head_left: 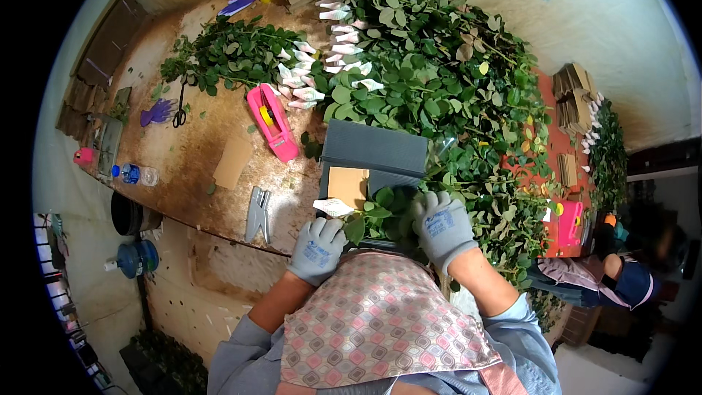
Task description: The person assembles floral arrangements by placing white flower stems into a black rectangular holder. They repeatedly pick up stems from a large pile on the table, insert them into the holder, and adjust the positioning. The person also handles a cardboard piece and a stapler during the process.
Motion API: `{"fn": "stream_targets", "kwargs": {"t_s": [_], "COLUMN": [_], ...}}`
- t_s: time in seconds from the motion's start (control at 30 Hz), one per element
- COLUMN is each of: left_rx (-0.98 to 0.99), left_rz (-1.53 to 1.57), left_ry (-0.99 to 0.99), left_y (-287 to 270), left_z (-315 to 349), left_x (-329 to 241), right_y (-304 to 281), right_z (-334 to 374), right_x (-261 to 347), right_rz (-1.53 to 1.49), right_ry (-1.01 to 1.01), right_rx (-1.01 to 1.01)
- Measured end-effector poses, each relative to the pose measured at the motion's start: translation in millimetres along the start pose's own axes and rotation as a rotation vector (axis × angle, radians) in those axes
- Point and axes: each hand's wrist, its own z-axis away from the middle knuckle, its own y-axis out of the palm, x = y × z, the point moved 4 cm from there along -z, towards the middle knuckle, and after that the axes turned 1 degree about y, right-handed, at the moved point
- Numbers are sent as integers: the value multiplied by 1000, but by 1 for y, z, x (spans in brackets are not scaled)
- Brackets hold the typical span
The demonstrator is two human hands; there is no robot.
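Note:
In front of me lies a dark grey folding board, its back flap raised. A brown cardboard piece rests on it. Just below the cardboard is a leafy flower stem, likely a rose, its head in a white sleeve. My left hand, in a grey glove, is at the board's near left edge with fingers curled; what they hold, if anything, is hidden. My right hand, gloved too, closes over the stem's leafy part at the board's right side.
A large pile of leafy stems with white-sleeved heads covers the far right. A smaller bunch lies far left. Left of the board are a pink tape dispenser, grey stapler, cardboard strip and black scissors. Another person is at right.

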Motion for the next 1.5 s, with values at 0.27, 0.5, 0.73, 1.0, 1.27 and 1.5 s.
{"fn": "stream_targets", "kwargs": {"t_s": [0.27,0.5,0.73,1.0,1.27,1.5], "left_rx": [-14,27,121,375,154,254], "left_rz": [3,43,196,-90,-224,-24], "left_ry": [-6,-38,-120,198,-15,101], "left_y": [-3,0,-36,-25,-81,-48], "left_z": [-10,-5,-47,-65,-39,-58], "left_x": [-3,2,45,64,122,51], "right_y": [19,42,51,59,51,45], "right_z": [-73,-70,-72,-74,-72,-76], "right_x": [73,64,61,66,68,73], "right_rz": [-236,-409,-465,-447,-472,-402], "right_ry": [-263,-321,-314,-307,-286,-273], "right_rx": [-194,43,-46,-31,7,98]}}
